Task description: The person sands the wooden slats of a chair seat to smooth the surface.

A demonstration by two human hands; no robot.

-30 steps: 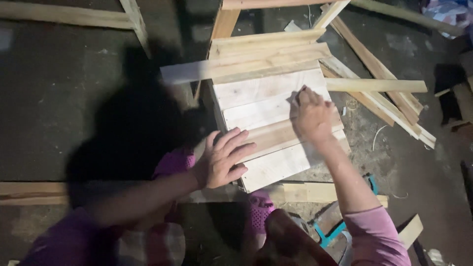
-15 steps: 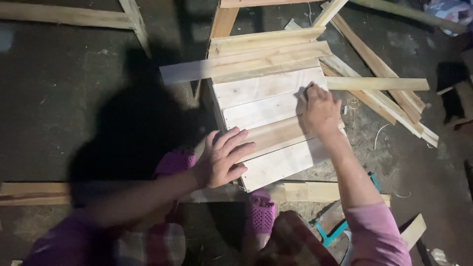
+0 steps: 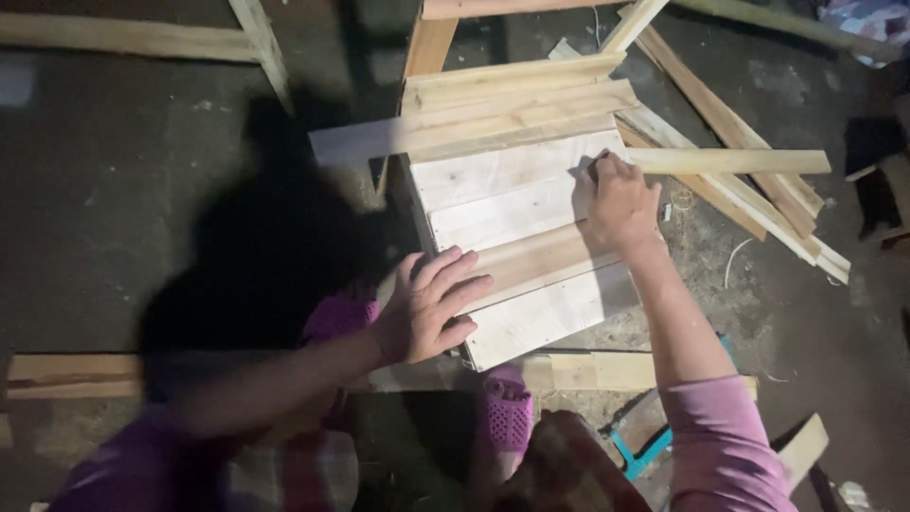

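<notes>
while you are crouching over the floor (image 3: 142, 190), your left hand (image 3: 428, 305) is lying flat with its fingers spread, pressing on the near left corner of the wooden slat panel (image 3: 517, 237). the panel is sitting in the middle of the view, made of pale boards running side by side, with a longer loose plank (image 3: 455, 128) lying across its far edge and sticking out to the left. your right hand (image 3: 621, 204) is resting on the right side of the panel, fingers curled together and pressed down near the edge of the second board; whether it is pinching anything small under the fingertips, you cannot tell from here. your feet in pink perforated clogs (image 3: 505, 410) are standing just at the near edge of the panel. more loose planks (image 3: 730, 161) are lying in a heap just beyond the panel to the right, one of them pointing at your right hand. a teal tool handle (image 3: 643, 450) is showing beside your right sleeve.
</notes>
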